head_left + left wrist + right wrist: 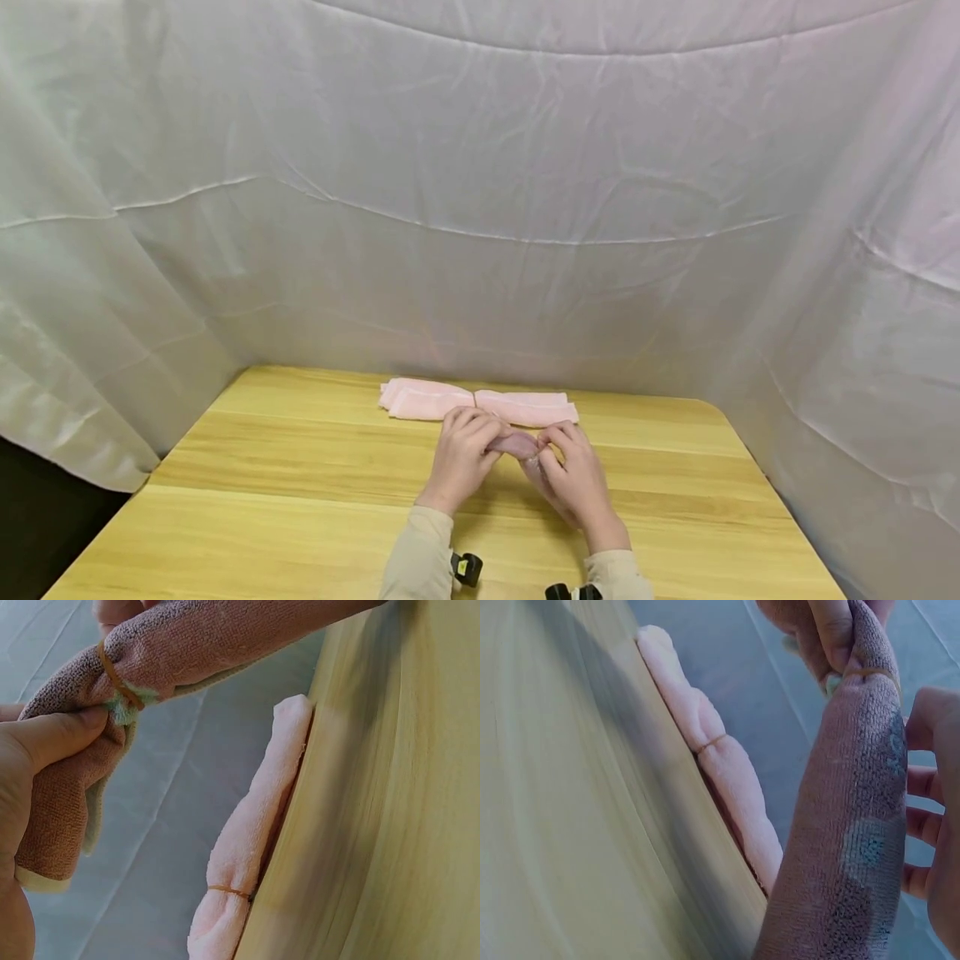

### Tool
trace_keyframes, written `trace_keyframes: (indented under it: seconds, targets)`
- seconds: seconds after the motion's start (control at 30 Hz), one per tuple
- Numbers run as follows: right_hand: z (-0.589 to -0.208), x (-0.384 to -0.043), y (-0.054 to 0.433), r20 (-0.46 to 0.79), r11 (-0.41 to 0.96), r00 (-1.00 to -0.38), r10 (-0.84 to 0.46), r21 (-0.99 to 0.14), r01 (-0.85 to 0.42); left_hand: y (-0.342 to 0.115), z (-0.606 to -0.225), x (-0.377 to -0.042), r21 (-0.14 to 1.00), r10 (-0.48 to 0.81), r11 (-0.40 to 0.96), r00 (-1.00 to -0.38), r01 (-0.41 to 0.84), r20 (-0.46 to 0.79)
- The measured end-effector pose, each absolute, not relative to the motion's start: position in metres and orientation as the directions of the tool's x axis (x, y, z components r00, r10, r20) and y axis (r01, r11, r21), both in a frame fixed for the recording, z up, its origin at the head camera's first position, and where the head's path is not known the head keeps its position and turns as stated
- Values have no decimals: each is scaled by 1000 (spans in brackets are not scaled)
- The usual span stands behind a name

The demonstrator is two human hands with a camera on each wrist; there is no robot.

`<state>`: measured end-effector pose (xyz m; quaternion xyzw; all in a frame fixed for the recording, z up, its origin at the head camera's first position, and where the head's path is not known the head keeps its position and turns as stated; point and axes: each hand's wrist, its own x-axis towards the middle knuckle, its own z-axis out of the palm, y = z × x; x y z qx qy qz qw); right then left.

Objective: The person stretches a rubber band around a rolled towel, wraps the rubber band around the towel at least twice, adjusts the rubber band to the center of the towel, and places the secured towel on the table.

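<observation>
A rolled brownish-pink towel [516, 444] is held up above the table, bent where a tan rubber band [116, 679] goes round it. My left hand [465, 454] grips the towel's shorter end, its thumb [71, 731] pressed against the cloth right beside the band. From the other side my right hand [581, 475] pinches the towel near the band, with the longer part hanging down under its palm. In the right wrist view the curled fingers [926, 784] lie along the towel's edge. Pale and bluish patches mark the cloth.
Behind my hands a pale pink towel bundle [431, 400], tied at its middle with a band, lies near the back edge of the wooden table [285, 533]. A grey-white cloth curtain [480, 292] hangs behind the table and at both sides.
</observation>
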<state>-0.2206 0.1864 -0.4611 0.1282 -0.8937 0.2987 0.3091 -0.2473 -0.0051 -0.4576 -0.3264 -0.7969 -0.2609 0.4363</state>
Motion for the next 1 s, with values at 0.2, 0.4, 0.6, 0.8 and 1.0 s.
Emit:
trace_keyframes:
  seconds: [0.2,0.4,0.6,0.8,1.0]
  targets:
    - [-463,-224,185,639,664,-767,-69,-544,-513,-6,-457,-249,157,234,666,-405,729,884]
    - [-462,-221,185,622,569,-776,-105,-602,-560,-7,-458,-250,196,209,670,-436,716,875]
    - [-462,-220,184,525,592,-844,-105,-649,-478,-6,-458,-249,200,208,672,-441,713,873]
    - [-459,-218,184,403,628,-911,-88,-687,-365,-5,-458,-249,187,210,667,-423,721,882]
    - [-458,-219,185,408,690,-909,-87,-633,-350,-4,-458,-249,186,255,686,-471,704,845]
